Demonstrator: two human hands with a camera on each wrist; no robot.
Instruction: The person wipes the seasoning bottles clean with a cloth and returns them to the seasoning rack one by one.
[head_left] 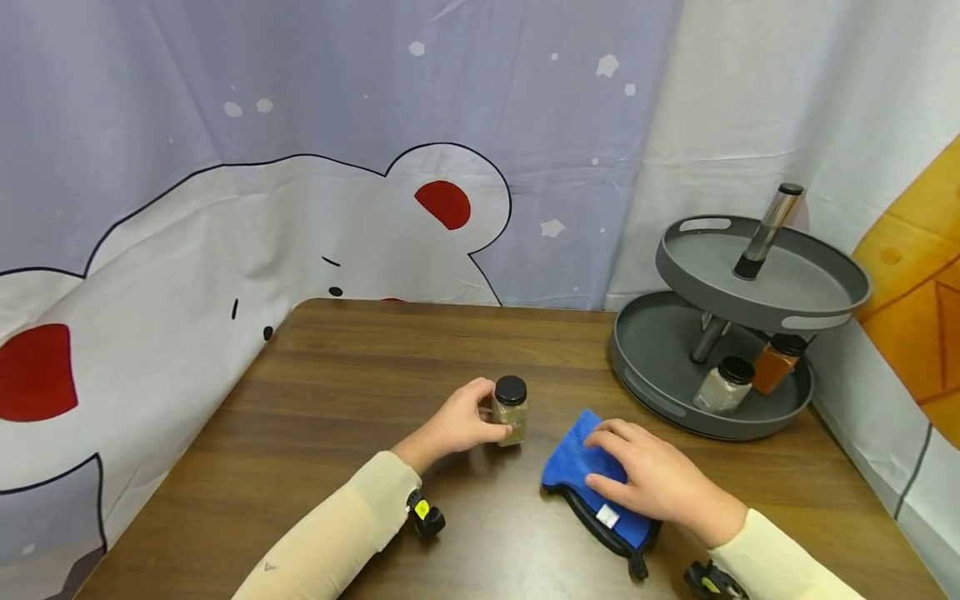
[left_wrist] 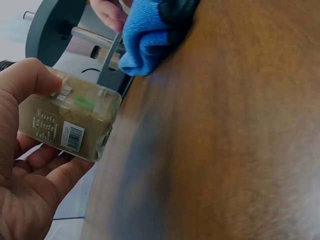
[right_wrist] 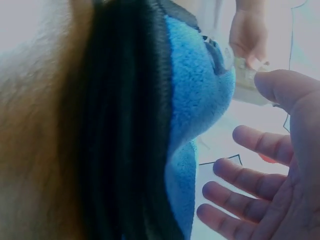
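My left hand (head_left: 462,419) grips a small square glass spice jar (head_left: 511,414) with a black lid, thumb on one side and fingers on the other. Its tan contents and a white barcode label show in the left wrist view, where the jar (left_wrist: 72,112) appears close over the wood. To the right, a folded blue cloth (head_left: 573,457) with black edging and a white tag lies on the table. Over that cloth hovers my right hand (head_left: 656,475), fingers spread; in the right wrist view the fingers (right_wrist: 250,175) are apart from the cloth (right_wrist: 200,85).
A grey two-tier round tray stand (head_left: 622,367) stands at the back right. Its lower tier holds a jar with pale contents (head_left: 722,390) and a jar of orange-red spice (head_left: 772,367). Behind the wooden table (head_left: 360,367) hangs a printed curtain (head_left: 315,92).
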